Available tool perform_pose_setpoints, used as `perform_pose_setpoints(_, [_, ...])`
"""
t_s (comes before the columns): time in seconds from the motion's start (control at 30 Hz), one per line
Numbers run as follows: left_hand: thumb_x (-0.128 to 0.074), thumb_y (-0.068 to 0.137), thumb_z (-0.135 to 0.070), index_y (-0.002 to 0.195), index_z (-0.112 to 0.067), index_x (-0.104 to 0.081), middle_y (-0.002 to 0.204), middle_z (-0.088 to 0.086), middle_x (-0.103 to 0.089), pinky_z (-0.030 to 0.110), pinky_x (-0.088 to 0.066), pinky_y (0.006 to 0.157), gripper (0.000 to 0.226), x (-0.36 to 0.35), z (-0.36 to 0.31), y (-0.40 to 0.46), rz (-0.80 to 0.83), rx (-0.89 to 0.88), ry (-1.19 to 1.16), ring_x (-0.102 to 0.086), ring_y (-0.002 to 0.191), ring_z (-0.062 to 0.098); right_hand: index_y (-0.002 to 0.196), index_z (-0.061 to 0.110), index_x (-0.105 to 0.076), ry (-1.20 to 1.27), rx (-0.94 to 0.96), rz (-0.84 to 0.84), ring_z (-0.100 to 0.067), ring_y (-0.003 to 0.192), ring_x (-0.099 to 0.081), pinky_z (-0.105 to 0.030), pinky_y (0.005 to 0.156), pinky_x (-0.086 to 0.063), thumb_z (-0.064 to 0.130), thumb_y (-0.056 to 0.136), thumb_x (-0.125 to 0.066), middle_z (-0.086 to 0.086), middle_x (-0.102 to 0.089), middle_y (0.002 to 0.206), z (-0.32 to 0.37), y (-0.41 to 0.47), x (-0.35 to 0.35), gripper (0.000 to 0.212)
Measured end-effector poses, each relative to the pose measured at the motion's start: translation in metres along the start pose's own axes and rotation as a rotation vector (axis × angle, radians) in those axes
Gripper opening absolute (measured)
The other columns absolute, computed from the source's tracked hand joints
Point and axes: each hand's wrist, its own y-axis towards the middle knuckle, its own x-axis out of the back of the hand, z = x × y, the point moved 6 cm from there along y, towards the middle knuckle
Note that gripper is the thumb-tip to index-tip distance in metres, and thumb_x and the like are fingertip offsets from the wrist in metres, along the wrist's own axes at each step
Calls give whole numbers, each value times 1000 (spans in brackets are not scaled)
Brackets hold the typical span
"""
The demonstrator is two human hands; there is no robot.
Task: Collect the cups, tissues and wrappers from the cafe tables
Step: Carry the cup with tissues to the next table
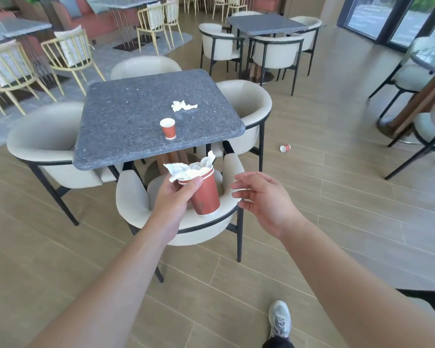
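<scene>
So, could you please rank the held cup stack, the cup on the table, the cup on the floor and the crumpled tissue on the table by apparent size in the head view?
1. Held cup stack, nearest the camera, so partly perspective.
2. Cup on the table and crumpled tissue: too alike to rank.
3. Cup on the floor, smallest.

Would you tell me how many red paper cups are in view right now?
At least 4: one upright on the grey table at, one on its side on the floor, and a nested stack, apparently two, in the left hand. More may be nested inside.
</scene>
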Motion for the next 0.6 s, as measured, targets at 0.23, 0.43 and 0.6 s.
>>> perform_pose_setpoints(0.23, [-82,65,-44,117,-26,-66,117,-8,-76,40,-53,100,57,-55,10,60,-44,23,-4,-71,108,10,94,13,-70,35,3,21,-18,73,-65,-26,62,-50,23,75,-58,-4,-71,84,29,62,58,25])
perform_pose_setpoints(0.43, [-77,77,-31,121,-26,-66,122,-7,-74,47,-49,108,45,-135,10,124,-63,13,40,-68,115,12,91,14,-69,48,18,51,-15,68,-64,-26,61,-48,15,84,-55,-1,-70,81,77,125,123,16])
perform_pose_setpoints(0.6, [-74,78,-28,125,-18,-64,120,-4,-75,43,-52,104,49,-207,6,175,-82,0,46,-70,110,11,89,14,-69,36,35,84,-14,67,-63,-25,59,-48,10,89,-52,-1,-70,78,121,169,179,17])
